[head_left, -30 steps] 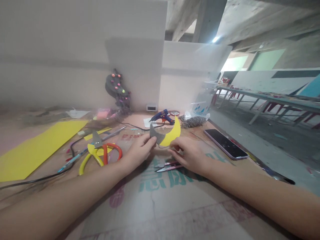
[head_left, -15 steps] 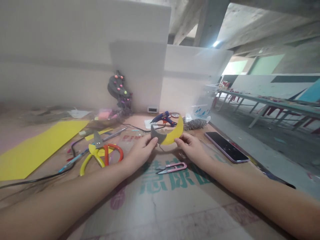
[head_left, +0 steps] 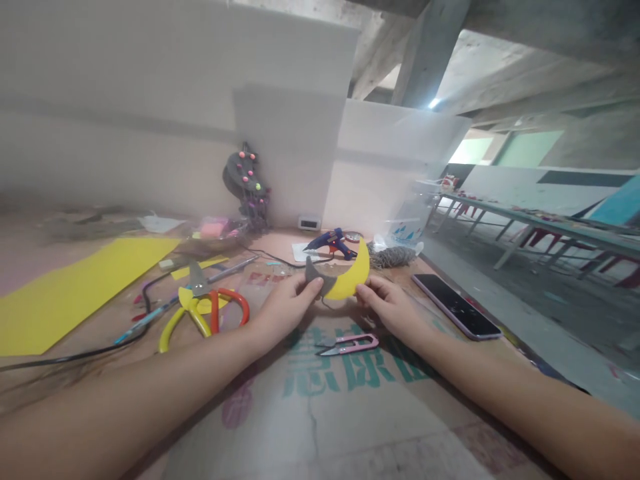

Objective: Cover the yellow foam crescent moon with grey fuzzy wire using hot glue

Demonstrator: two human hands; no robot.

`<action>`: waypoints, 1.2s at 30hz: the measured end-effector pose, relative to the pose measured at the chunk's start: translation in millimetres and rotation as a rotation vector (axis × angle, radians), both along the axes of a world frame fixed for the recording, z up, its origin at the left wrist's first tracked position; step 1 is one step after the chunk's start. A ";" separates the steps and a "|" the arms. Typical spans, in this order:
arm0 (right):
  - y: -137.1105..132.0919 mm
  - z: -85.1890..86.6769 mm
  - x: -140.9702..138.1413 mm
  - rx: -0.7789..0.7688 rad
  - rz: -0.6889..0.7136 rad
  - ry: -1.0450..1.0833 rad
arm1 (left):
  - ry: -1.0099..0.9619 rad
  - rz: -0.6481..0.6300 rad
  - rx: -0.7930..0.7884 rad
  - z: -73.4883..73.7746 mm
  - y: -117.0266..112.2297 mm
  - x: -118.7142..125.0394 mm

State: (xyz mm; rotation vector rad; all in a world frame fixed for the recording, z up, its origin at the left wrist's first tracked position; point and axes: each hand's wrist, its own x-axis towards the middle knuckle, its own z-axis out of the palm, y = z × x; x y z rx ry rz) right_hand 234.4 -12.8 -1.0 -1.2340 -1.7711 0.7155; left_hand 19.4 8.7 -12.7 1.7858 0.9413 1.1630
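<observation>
Between my hands, just above the table, is a crescent moon cutout (head_left: pixel 349 280), yellow on its right part and dark grey on its left. My left hand (head_left: pixel 291 298) pinches the grey end between thumb and fingers. My right hand (head_left: pixel 384 300) grips the lower edge of the yellow part. A short thread-like strand hangs under the crescent. Pink thread snips (head_left: pixel 356 343) lie on the cardboard right below it. Behind the crescent stands a blue glue gun (head_left: pixel 331 241), partly covered by the yellow tip.
Scissors with red and yellow handles (head_left: pixel 203 303) and a yellow sheet (head_left: pixel 85 287) lie left. A phone (head_left: pixel 455 305) lies right, with grey yarn (head_left: pixel 393 256) behind it. A grey crescent ornament with beads (head_left: pixel 245 177) leans at the white board (head_left: pixel 165 120).
The view has shifted a little, so the scene sits slightly lower and further right. Both hands keep hold of the crescent, and its yellow face shows a bit more fully.
</observation>
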 end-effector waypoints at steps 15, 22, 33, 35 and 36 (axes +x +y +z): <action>16.2 -6.3 14.5 0.044 -0.071 -0.065 | 0.025 0.044 -0.036 -2.8 3.2 3.2; 13.4 -7.1 10.7 0.065 -0.060 -0.089 | 0.003 0.019 -0.032 -1.0 3.0 4.1; 41.9 3.1 36.8 0.116 -0.129 -0.075 | -0.099 0.020 -0.150 -1.0 2.5 3.6; 49.5 4.2 42.8 0.099 -0.127 -0.081 | -0.095 0.015 -0.150 -1.9 2.7 3.7; 52.2 4.7 44.7 0.088 -0.127 -0.087 | -0.096 0.009 -0.151 -2.1 2.6 3.9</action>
